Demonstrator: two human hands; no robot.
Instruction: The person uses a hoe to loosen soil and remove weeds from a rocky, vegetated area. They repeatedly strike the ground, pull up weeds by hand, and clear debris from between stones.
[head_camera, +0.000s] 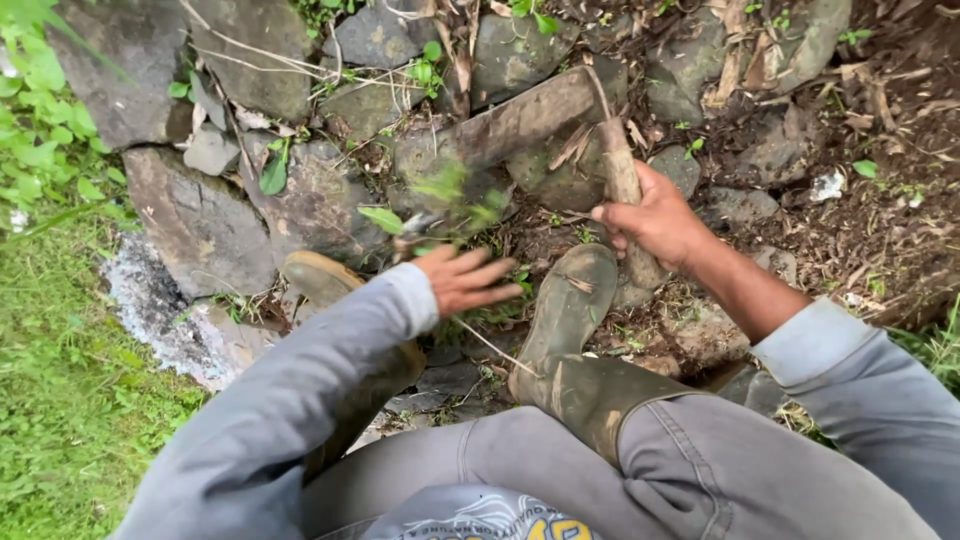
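Observation:
My right hand (652, 217) grips the worn wooden handle (622, 178) of a broad, rusty blade (520, 122) that lies across the grey stones. My left hand (465, 280) is open, fingers spread, just below a small leafy weed (455, 205) that appears blurred among the stones. Both arms wear grey sleeves. My two muddy rubber boots (565, 310) rest on the stones and soil below the hands.
A rough wall of grey stones (200, 220) fills the upper half. Green grass (60, 400) covers the left side, with a pale ash patch (150, 310) at the stones' foot. Dry leaves and dark soil (880, 200) lie to the right.

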